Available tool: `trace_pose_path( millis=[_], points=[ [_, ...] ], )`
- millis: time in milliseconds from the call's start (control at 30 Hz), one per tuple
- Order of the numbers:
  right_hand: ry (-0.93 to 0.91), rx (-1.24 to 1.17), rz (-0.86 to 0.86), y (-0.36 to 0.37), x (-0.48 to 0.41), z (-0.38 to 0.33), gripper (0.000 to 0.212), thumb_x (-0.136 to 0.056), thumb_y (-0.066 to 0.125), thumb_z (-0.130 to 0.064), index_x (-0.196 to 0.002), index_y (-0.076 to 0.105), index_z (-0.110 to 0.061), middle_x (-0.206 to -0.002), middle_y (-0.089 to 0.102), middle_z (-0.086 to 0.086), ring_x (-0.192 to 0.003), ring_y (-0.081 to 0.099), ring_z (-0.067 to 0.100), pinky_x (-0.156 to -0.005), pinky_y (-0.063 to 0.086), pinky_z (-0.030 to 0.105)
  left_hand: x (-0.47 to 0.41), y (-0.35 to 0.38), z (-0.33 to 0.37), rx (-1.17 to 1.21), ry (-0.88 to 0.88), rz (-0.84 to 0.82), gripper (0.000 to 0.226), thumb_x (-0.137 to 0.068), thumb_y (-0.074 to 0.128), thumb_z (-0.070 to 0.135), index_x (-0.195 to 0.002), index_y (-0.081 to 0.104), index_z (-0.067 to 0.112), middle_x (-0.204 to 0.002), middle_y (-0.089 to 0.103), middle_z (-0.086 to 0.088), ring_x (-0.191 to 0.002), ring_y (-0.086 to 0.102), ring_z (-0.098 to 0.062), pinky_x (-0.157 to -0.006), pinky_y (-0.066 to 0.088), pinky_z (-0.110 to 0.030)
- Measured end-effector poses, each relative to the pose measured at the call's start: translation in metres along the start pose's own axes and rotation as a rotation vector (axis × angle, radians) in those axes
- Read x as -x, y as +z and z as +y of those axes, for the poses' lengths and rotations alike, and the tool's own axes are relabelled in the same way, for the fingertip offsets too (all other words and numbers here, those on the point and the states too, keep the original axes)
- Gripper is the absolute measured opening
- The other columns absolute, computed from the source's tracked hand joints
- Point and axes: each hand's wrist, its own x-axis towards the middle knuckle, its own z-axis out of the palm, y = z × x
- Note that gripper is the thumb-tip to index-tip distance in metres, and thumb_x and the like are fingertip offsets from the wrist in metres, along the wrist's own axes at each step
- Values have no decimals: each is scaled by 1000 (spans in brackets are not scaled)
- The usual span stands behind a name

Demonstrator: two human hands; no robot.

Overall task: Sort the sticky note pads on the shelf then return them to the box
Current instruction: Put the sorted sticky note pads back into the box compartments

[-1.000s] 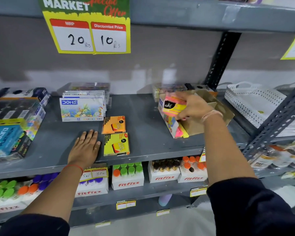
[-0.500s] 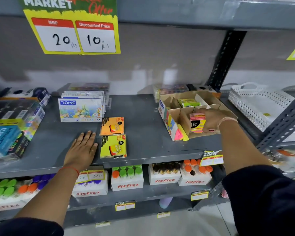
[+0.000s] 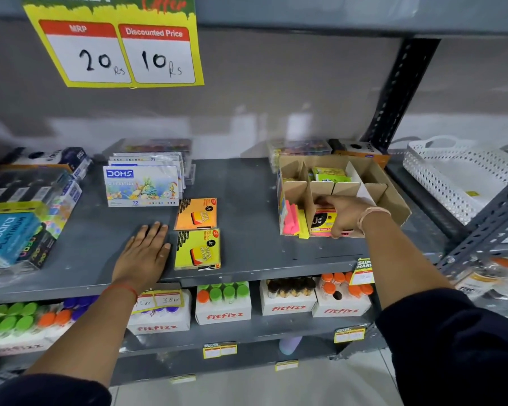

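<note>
The right hand (image 3: 345, 213) is down in the front-middle compartment of the cardboard divider box (image 3: 393, 197), fingers curled over a pink-and-yellow JK sticky note pack (image 3: 323, 222) that stands on its lower edge there; the thumb is under the pack's front corner and the fingers over its top, so the hand looks closed on the pack, probably seating it upright so its label faces out like the loose pink and yellow pads (image 3: 294, 222) leaning in the compartment just to the left. A green pack (image 3: 330, 174) sits in a rear compartment. The left hand (image 3: 145, 254) lies flat and spread on the grey shelf (image 3: 247, 200), holding nothing, most likely as a brace while the person reaches across. Just beside its fingertips lies the yellow Stick Notes pack (image 3: 197, 249), with the orange Stick Notes pack (image 3: 196, 213) touching its far edge; both are flat, outside the box and well apart from it, apparently sorted and waiting to go back. A Doms oil pastels box (image 3: 143, 186) stands behind them. Compared with a second ago, the pink pack has gone from being held up above the box's left side to resting low inside the compartment, and the wrist has dropped with it; half a second ago it was still being lowered. The left hand and the two flat packs have not shifted
</note>
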Motion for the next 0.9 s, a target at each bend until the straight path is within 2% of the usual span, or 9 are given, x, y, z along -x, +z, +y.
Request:
trace_pose_path(
  millis=[200,400,533,733,900],
  points=[
    [12,-32,-16,-2,-1,6,84,-61,78,-15,-135,40,-25,-128,58,1,-114,54,25,-81,41,25,-1,0,0,-4,-4,-7,50,-98,23,28,-146,10,18,-159,9,-1,-147,4,-20,-120,7,-36],
    [14,-66,-58,-1,-3,13,85,-66,77,-12,-140,36,-26,-133,54,2,-121,49,26,-90,39,27,1,-1,1,4,1,-2,51,-98,24,27,-146,10,18,-158,10,-1,-147,4,-20,-120,6,-36],
    [4,20,-51,0,-4,16,88,-66,80,-23,-142,34,-27,-142,48,0,-128,45,27,-103,38,36,0,0,0,-8,4,-1,51,-98,24,27,-146,10,17,-158,9,-1,-147,4,-20,-120,7,-37],
    [-41,101,49,5,-2,19,62,-75,74,-25,-132,53,-18,-140,51,1,-126,46,27,-104,37,35,0,2,-1,-1,12,-3,51,-98,24,27,-146,10,17,-158,10,-2,-147,5,-21,-120,8,-38],
    [-17,121,48,6,4,18,55,-77,73,-23,-128,56,-13,-132,57,6,-121,50,28,-99,38,33,-1,0,1,-8,9,-10,51,-98,24,27,-146,10,16,-158,10,-3,-147,5,-22,-120,8,-38]
  ],
)
